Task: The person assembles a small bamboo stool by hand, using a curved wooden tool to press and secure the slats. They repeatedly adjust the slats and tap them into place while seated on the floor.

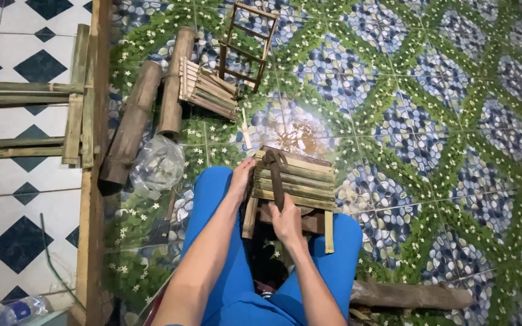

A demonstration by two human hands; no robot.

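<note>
A small bamboo stool [297, 181] with a slatted top rests between my knees in blue trousers. A dark brown strap [277, 175] runs across its slats, knotted at the far end. My left hand [241, 178] grips the stool's left edge. My right hand [286, 222] presses on the near side of the slats, fingers closed on the lower end of the strap.
Two thick bamboo poles [134, 121] lie at upper left beside a second slatted bamboo piece [208, 89] and a small bamboo frame [246, 45]. A clear plastic bag [158, 164] lies by my left knee. A wooden log [412, 296] lies at lower right, a plastic bottle [16, 311] at lower left.
</note>
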